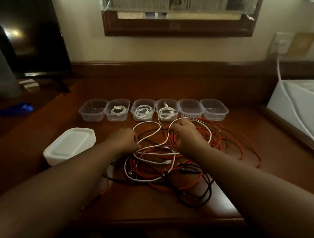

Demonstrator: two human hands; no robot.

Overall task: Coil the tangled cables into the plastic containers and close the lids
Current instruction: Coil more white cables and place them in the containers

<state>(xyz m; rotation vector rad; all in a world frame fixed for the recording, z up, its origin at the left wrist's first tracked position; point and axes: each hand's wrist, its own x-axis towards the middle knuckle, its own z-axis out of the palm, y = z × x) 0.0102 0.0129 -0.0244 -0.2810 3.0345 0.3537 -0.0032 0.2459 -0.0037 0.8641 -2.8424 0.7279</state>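
Dark brown polished wooden desk [176, 78] fills the middle of the frame, under a cream wall with a brown wooden frame at the top. On its centre lies a tangle of thin cables: white cable [152, 132], red-orange cables [218, 133] and black cables [198, 195], all looped over each other, the pile spreading from the lower centre toward the right. The white cable makes a tall loop that runs away from the viewer, toward the row of containers.

The left hand [125, 139] has its fingers curled and pinches the white cable at the lower left of this loop. The right hand [184, 132] pinches the same cable at the upper right of the loop, fingers bent around it.

Behind the tangle, six clear plastic rectangular containers [93, 110] stand in one row from left to right, without lids. The second, third and fourth hold coiled white cables. A stack of white plastic lids [70, 145] sits at the left, near the left forearm.
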